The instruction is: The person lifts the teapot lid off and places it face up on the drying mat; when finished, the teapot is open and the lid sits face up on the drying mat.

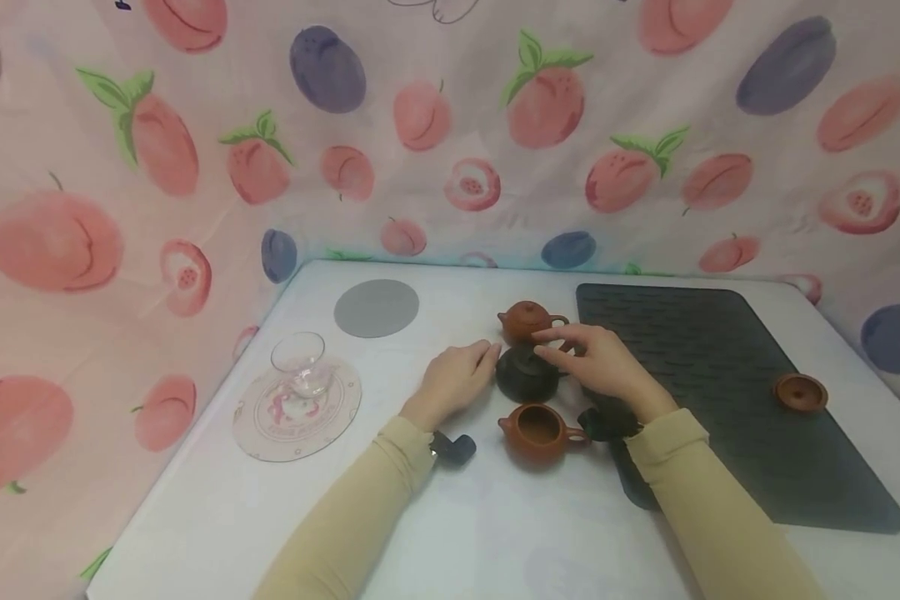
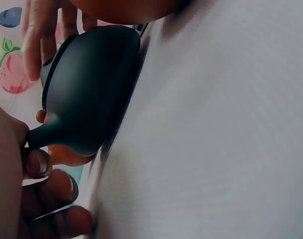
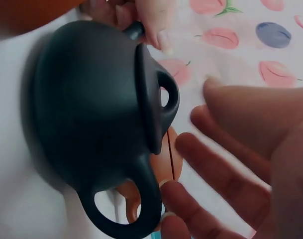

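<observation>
A: See fruit-print backdrop (image 1: 420,196), white desk (image 1: 480,533), round mat (image 1: 258,425). Found the dark teapot (image 1: 521,385)?
B: Yes, on desk, between lidded brown teapot (image 1: 527,327) and lidless teapot (image 1: 536,457). Lies crosswise: points spout (image 2: 49,134) at left hand (image 1: 456,377), handle (image 3: 153,194) toward right hand (image 1: 609,360).
A: Gripped?
B: Pinched at spout by left, nearer. Apart from lid knob (image 3: 173,94) on right, fingers spread; can't tell about handle contact.
A: Readable?
B: Can't make out print on mat, or any brand.

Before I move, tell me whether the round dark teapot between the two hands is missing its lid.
No, in the right wrist view a dark lid with an arched knob sits on the round dark teapot.
</observation>
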Demonstrator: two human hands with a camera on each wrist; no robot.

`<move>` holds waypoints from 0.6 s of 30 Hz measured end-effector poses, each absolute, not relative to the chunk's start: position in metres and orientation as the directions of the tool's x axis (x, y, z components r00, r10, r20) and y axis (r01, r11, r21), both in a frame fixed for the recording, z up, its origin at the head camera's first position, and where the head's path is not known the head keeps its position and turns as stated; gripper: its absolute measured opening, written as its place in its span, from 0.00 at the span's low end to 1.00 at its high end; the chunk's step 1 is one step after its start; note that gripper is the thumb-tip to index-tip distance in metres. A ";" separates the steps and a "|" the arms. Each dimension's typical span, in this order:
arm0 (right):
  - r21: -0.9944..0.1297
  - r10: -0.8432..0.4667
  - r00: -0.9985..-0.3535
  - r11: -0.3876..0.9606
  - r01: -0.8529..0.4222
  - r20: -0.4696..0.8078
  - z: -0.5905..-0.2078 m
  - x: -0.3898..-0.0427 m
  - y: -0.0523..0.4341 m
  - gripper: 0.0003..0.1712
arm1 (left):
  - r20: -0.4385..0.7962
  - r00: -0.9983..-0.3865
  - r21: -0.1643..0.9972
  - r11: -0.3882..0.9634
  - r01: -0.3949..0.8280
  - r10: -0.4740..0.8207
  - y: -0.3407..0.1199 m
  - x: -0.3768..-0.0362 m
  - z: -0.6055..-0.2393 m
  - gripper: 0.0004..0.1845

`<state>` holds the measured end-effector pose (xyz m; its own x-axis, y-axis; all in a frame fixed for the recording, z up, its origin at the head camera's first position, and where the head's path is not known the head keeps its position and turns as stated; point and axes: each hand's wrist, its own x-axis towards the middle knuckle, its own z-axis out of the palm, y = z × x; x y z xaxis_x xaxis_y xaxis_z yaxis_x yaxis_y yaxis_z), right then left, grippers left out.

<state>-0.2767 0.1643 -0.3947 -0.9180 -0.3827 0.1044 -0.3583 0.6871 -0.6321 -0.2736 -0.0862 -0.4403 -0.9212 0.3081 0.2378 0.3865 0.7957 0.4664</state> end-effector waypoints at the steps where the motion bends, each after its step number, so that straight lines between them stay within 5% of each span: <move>1: -0.632 -0.387 -0.916 0.684 -0.364 0.109 -0.395 -0.277 0.165 0.24 | 0.228 -0.923 0.469 0.796 0.383 0.309 -0.086 -0.273 -0.440 0.21; 18: -0.636 -0.423 -0.898 0.661 -0.399 0.124 -0.403 -0.285 0.164 0.15 | 0.165 -0.947 0.484 0.814 0.322 0.276 -0.084 -0.271 -0.446 0.28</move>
